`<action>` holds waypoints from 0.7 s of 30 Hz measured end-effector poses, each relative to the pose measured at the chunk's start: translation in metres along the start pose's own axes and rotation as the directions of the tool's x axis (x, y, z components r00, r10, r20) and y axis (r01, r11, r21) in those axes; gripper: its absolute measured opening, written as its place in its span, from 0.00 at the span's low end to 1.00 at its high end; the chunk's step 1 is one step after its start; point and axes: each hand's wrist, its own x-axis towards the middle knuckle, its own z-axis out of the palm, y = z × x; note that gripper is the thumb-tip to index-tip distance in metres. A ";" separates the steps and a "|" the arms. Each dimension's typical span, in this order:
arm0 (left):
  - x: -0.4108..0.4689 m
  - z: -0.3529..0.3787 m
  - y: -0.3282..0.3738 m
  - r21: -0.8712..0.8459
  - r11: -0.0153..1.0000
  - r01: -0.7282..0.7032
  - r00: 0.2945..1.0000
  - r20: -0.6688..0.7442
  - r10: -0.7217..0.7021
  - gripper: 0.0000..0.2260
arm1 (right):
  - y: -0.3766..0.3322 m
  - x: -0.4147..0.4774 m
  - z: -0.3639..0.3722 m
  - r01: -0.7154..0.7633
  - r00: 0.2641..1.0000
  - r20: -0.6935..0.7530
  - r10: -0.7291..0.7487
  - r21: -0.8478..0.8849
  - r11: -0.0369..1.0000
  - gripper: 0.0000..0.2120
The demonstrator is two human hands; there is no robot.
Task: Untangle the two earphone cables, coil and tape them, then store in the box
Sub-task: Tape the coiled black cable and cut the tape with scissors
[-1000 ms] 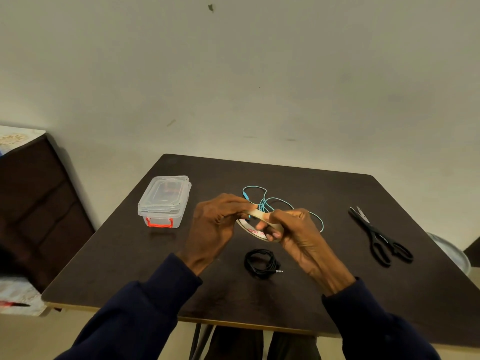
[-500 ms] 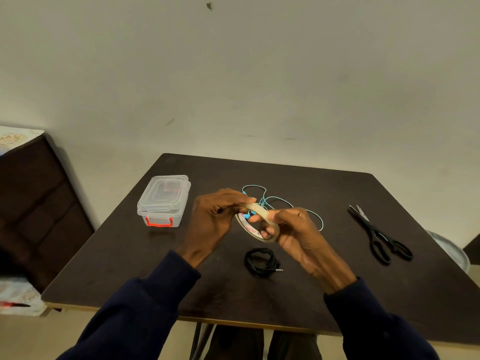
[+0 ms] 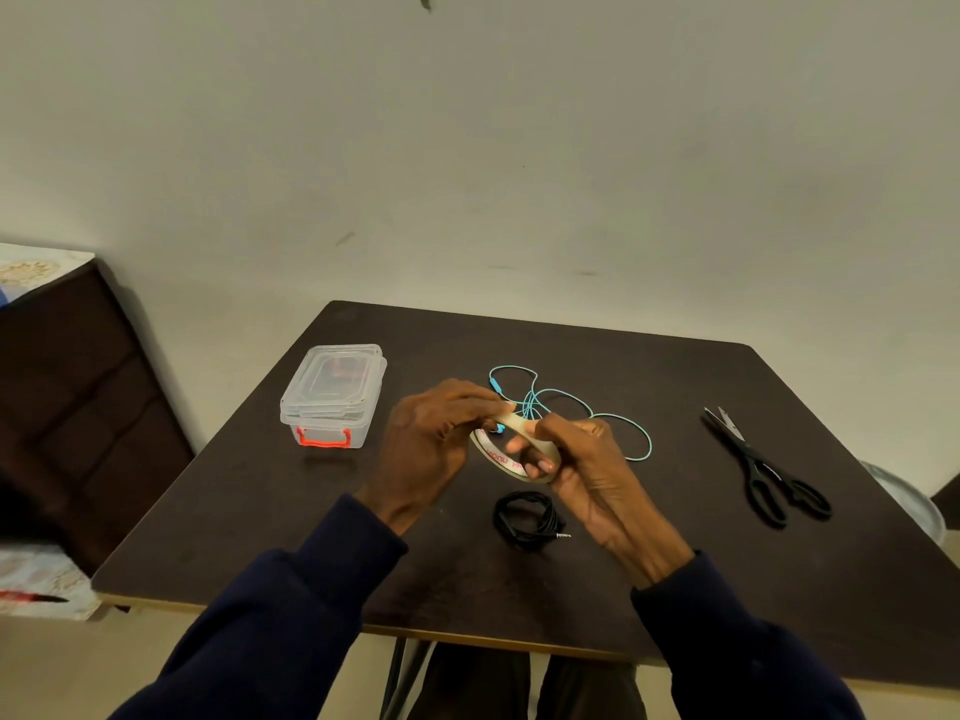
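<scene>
Both hands hold a roll of clear tape (image 3: 511, 449) above the middle of the dark table (image 3: 675, 537). My right hand (image 3: 582, 470) grips the roll, fingers through its hole. My left hand (image 3: 431, 439) pinches the roll's top edge with its fingertips. A black earphone cable (image 3: 527, 519) lies coiled on the table just below the hands. The teal earphone cable (image 3: 576, 407) lies loose in open loops behind the hands, partly hidden by them. A clear plastic box (image 3: 335, 394) with a red latch stands shut at the left.
Black scissors (image 3: 763, 467) lie at the table's right side. A dark wooden cabinet (image 3: 67, 407) stands to the left of the table. A grey round object (image 3: 909, 501) shows past the right edge. The wall is close behind.
The tape roll has turned in my hands and its face now tilts more toward me. My left fingertips stay at its top edge. The cables have not moved.
</scene>
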 end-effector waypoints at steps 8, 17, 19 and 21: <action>-0.002 0.002 0.005 -0.092 0.992 0.084 0.994 0.077 -0.077 0.14 | 0.012 0.005 -0.004 -0.022 0.998 -0.057 0.020 -0.043 0.999 0.15; -0.001 0.006 0.009 -0.401 0.831 0.387 0.912 0.032 -0.409 0.11 | 0.005 0.006 -0.023 0.094 0.990 0.109 -0.089 -0.043 0.995 0.13; -0.003 0.006 0.014 -0.418 0.820 0.391 0.901 -0.006 -0.433 0.11 | 0.008 0.007 -0.027 0.117 0.989 0.097 -0.109 -0.083 0.990 0.16; -0.004 0.008 0.020 -0.399 0.832 0.386 0.902 -0.027 -0.432 0.12 | 0.011 0.006 -0.028 0.156 0.984 0.108 -0.140 -0.154 0.976 0.14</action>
